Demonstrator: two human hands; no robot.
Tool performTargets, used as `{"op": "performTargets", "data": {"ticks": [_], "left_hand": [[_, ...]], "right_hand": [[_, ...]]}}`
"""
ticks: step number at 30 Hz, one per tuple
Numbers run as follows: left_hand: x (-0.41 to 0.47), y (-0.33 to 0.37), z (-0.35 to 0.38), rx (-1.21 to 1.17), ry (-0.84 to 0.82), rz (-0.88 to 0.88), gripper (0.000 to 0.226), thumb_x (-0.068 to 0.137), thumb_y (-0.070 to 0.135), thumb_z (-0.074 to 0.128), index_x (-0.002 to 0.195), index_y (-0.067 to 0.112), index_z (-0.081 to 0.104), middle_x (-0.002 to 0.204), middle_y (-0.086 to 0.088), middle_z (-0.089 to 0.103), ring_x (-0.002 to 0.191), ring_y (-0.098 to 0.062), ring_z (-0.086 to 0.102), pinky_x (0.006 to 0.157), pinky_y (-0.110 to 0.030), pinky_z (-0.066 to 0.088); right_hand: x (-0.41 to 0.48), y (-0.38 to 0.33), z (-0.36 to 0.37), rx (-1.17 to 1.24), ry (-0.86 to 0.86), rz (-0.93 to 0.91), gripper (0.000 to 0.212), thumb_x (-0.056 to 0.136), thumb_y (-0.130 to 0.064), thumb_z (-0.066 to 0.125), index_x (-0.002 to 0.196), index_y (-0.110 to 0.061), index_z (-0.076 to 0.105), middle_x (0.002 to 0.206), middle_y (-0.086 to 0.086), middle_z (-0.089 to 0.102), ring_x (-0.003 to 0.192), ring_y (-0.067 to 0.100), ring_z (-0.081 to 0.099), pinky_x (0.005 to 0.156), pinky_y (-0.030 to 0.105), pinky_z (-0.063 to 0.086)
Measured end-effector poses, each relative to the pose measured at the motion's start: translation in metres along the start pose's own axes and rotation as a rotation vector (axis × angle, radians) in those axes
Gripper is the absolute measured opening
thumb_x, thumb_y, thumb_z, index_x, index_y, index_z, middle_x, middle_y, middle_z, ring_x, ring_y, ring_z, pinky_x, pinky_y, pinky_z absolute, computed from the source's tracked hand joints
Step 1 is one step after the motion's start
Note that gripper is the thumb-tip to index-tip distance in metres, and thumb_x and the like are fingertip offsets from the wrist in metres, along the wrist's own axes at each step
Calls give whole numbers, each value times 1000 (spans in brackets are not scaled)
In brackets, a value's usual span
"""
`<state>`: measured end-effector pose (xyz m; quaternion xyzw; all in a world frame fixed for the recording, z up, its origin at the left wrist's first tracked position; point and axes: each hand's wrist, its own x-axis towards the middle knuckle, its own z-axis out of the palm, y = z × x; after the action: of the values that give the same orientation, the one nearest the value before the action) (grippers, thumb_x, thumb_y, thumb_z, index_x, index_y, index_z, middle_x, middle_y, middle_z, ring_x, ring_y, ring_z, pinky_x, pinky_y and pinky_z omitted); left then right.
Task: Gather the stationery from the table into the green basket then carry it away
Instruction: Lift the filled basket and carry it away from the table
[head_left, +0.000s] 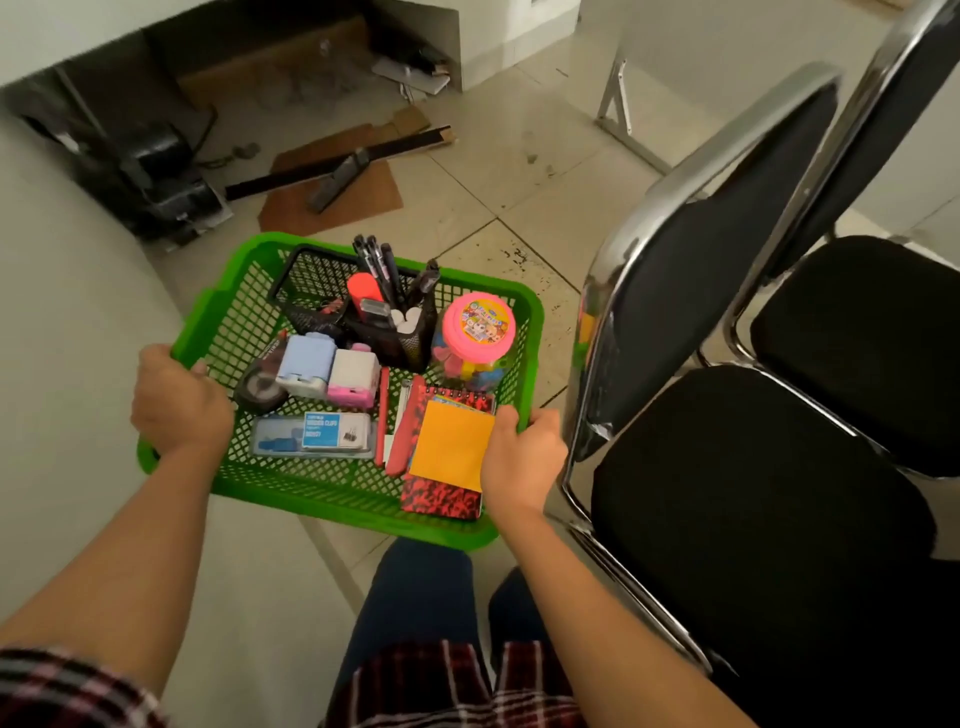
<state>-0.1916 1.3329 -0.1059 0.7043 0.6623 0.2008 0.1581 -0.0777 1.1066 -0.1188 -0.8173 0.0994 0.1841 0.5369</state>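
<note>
Now held: green basket (332, 512), over tiled floor (519, 171) beside the table (78, 364).
Inside: organiser (311, 291), pens (376, 265), jar (478, 325), notebook (441, 499).
Left hand (179, 402): curled round left rim.
Right hand (522, 462): curled round right rim.
Beside: black chairs (753, 493), right.

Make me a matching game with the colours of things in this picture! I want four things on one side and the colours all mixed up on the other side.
Things
1. basket
2. jar lid
3. sticky notes
4. chair seat

Colours
A. orange
B. black
C. green
D. pink

Right pairs: 1-C, 2-D, 3-A, 4-B
</note>
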Motion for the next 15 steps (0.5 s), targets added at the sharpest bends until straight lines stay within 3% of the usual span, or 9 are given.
{"op": "performTargets", "data": {"ticks": [3, 7, 15], "left_hand": [[20, 21, 18, -22, -28, 16, 28, 93, 10, 47, 118, -3, 47, 120, -30, 56, 111, -45, 53, 92, -48, 39], [44, 39, 41, -32, -84, 39, 30, 94, 11, 46, 121, -3, 47, 121, -28, 56, 113, -44, 52, 95, -47, 38], [101, 84, 92, -39, -198, 132, 34, 95, 13, 43, 127, 1, 44, 123, -29, 55, 113, -43, 51, 93, -46, 39]], "right_hand": [[19, -12, 15, 34, 62, 21, 8, 91, -13, 48, 87, -6, 46, 66, -3, 46, 75, 26, 51, 64, 35, 39], [37, -25, 36, 40, 129, 50, 14, 93, -14, 46, 98, -3, 51, 72, -1, 49, 76, 24, 51, 64, 31, 38], [82, -47, 76, 68, 264, 132, 9, 93, -17, 46, 88, -10, 44, 70, -5, 44, 77, 24, 50, 65, 30, 36]]}}
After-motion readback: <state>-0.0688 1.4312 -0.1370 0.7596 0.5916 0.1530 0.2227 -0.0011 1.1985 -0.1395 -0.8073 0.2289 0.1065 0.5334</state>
